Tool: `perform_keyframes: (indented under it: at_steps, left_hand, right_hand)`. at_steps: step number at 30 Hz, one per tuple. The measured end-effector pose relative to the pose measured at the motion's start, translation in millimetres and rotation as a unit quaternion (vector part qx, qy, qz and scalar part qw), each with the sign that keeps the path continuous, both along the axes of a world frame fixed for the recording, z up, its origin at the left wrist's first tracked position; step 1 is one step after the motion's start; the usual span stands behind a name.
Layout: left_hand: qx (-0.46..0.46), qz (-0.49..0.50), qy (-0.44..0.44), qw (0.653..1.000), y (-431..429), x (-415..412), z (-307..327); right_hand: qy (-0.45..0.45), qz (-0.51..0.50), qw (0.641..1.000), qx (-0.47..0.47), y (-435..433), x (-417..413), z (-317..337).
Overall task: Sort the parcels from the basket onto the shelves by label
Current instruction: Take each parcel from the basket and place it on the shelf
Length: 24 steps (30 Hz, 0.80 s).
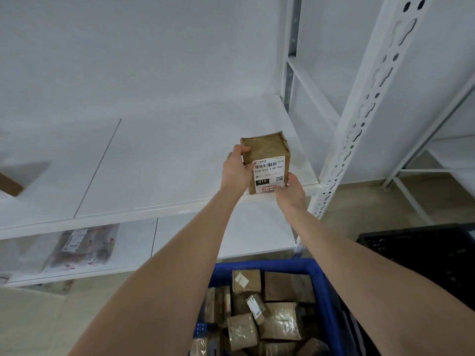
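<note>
The small brown parcel (pixel 266 146) is being held upright at the near right corner of the upper shelf (pixel 154 163), right at the front lip. Whether its weight is being borne fully by the shelf cannot be told. It is being gripped round its left side and top edge by the left hand (pixel 235 170), and is being pinched at its lower right corner by the right hand (pixel 291 191).

If it is being let go this close to the lip, it is likely being left to tip forward into the blue basket (pixel 262 264) below. The smooth painted shelf is probably offering little friction. Part of the white label (pixel 268 172) is being covered by the right fingers, so a misread code is also being risked.

The parcel is being seen as a blocky cardboard box, wrapped in glossy, slightly wrinkled tape. The shelf is being carried by a white perforated metal upright (pixel 359 119) on the right. Similar taped parcels (pixel 280 319) are being kept jumbled in the plastic basket, and a soft translucent mailer (pixel 84 245) is lying flat on the lower shelf (pixel 231 235) to the left.
</note>
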<state>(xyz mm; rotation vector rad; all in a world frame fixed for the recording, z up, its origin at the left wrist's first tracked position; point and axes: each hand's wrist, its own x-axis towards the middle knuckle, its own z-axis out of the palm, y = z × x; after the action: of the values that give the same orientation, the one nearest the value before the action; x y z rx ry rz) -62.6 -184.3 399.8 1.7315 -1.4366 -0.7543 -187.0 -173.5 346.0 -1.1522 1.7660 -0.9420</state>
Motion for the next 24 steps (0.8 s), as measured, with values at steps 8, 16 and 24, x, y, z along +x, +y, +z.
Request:
perform_keyframes:
  at_steps: [8, 16, 24]
  left_hand:
    - [-0.043, -0.038, -0.269, 0.962, -1, -5, 5]
    - [0.001, -0.102, -0.418, 0.903, 7, -17, 13]
    - [-0.025, -0.095, -0.430, 0.898, 5, -23, 8]
  right_hand:
    - [0.034, 0.034, 0.999, -0.017, 0, 2, -3]
    - [0.094, 0.105, 0.989, -0.038, 11, -6, -12]
    - [0.161, 0.187, 0.968, -0.038, 31, -6, -15]
